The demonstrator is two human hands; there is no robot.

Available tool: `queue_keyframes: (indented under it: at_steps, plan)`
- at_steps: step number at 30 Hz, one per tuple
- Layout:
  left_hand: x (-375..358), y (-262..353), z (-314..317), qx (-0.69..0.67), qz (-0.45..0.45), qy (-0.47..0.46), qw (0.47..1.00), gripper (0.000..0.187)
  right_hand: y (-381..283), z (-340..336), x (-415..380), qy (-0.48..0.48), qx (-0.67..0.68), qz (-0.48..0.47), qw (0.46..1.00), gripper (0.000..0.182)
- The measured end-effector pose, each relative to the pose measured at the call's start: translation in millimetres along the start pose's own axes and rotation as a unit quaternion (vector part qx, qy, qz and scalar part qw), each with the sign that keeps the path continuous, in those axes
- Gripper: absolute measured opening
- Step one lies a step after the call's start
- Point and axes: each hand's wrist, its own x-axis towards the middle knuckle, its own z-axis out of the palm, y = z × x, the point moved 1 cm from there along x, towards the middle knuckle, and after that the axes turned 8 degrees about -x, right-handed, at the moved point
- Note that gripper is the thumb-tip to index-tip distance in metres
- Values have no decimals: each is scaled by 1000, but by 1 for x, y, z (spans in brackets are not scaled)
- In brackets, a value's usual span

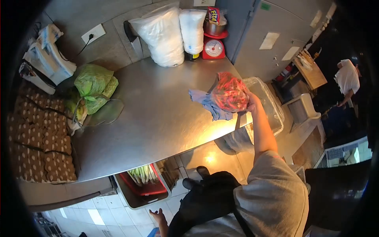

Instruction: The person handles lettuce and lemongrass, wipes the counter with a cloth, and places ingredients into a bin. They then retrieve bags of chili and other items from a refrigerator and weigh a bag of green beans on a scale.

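My right hand [254, 102] grips the side of a see-through plastic bag of red chillies [230, 93] at the right end of the steel table. Against the bag lies a crumpled blue cloth [213, 106]. Low in the view, my left hand [158, 217] hangs with its fingers apart and holds nothing. Nearest to it is a grey crate [139, 204], in which a red tray [161, 186] holds green-and-white stalks [143, 175].
The steel table [154, 114] carries green plastic bags [94, 87], white plastic packs [160, 37], and a red scale [213, 49]. Stacked egg trays [39, 138] stand left. A plastic-lined bin [276, 106] sits beyond the right end. Another person [347, 79] is farther right.
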Motion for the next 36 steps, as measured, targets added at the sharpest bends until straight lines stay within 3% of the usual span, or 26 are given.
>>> queue_keyframes:
  at_steps: [2,3,6,7,10,12,14,16,17,19,22,23,24,26,27,28,30,31,34,36]
  plan:
    - [-3,-19,6,3,-39,-25,999,79,-4,12,10,-41,-19,-60,997,55]
    - [-11,-26,9,13,-16,-23,1000,76,-20,19,13,-29,-94,-25,995,44]
    - [-35,-20,20,54,-21,-49,997,76,-57,74,-7,-233,-100,-83,964,38]
    - [-38,-23,24,46,-23,-60,997,76,-73,116,-46,-281,-110,-103,948,26]
    - [-33,-41,41,-14,-2,-78,997,78,-76,174,-38,-300,-158,-201,919,19]
    - [-64,3,38,-47,27,-69,996,79,-73,227,-102,-284,-293,-275,871,27]
    - [-89,52,32,-153,34,-96,983,80,-56,271,-173,-333,-238,-294,864,39]
    - [-105,90,19,-266,53,-157,950,80,-33,305,-237,-427,-218,-318,818,46]
    - [-116,115,5,-325,57,-186,925,82,-17,318,-264,-462,-204,-331,797,50]
    - [-129,151,-24,-415,97,-206,881,83,23,345,-306,-562,-215,-255,757,51]
    - [-120,165,-73,-519,188,-203,809,94,101,386,-391,-689,-283,-198,638,45]
    - [-117,166,-96,-553,208,-186,785,101,135,400,-409,-747,-278,-198,570,42]
    - [-112,158,-120,-600,216,-162,753,95,164,418,-437,-771,-262,-186,550,42]
    - [-101,117,-168,-636,251,-204,700,89,226,445,-503,-811,-237,-146,514,42]
    - [-106,88,-191,-718,222,-237,616,86,252,459,-537,-808,-233,-36,539,38]
    - [-107,63,-217,-787,206,-264,519,83,282,475,-567,-815,-208,-13,541,34]
    - [-105,24,-266,-817,224,-193,495,81,335,506,-614,-844,-217,57,486,28]
    - [-102,6,-288,-820,244,-155,495,80,360,518,-630,-857,-237,51,454,23]
    - [-94,-25,-348,-826,286,-71,481,76,437,548,-674,-873,-216,-193,392,23]
    - [-84,-31,-381,-835,293,-54,463,75,471,558,-691,-890,-212,-256,312,42]
